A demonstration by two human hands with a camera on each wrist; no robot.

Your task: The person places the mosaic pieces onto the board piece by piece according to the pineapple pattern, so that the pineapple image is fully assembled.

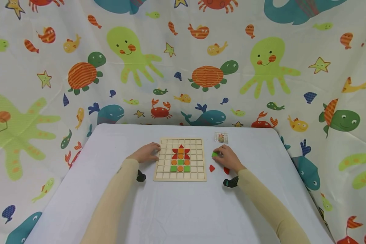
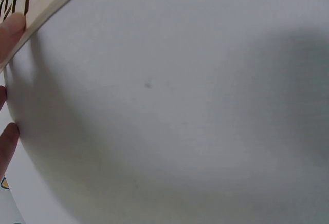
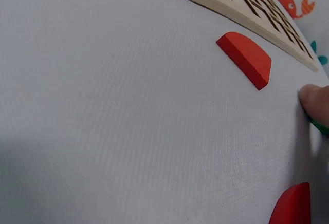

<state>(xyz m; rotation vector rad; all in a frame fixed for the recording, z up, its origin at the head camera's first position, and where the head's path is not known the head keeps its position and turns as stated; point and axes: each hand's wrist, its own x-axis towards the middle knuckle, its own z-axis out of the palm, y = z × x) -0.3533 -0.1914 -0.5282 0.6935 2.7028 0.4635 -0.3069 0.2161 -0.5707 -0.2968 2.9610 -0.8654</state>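
A pale wooden grid board [image 1: 204, 166] lies on the white table. Red, orange and green pieces form a flower-like figure down its middle, with green squares [image 1: 174, 168] low in it. My left hand [image 1: 145, 153] is at the board's left edge; its thumb [image 2: 12, 29] rests on the rim, fingers spread apart beside it. To the right of the board, my right hand [image 1: 227, 156] pinches a green block [image 1: 215, 154] close over the table. Two red rounded pieces lie near that hand: one petal-shaped piece [image 1: 211, 168] by the board, another red piece [image 1: 226, 170] partly under the wrist.
A small card [image 1: 221, 137] with a printed grid and figure lies behind my right hand. Dark wrist-worn devices [image 1: 230, 182] sit under both sleeves. A sea-animal curtain [image 1: 177, 95] hangs behind the table [image 1: 170, 210] and along its sides.
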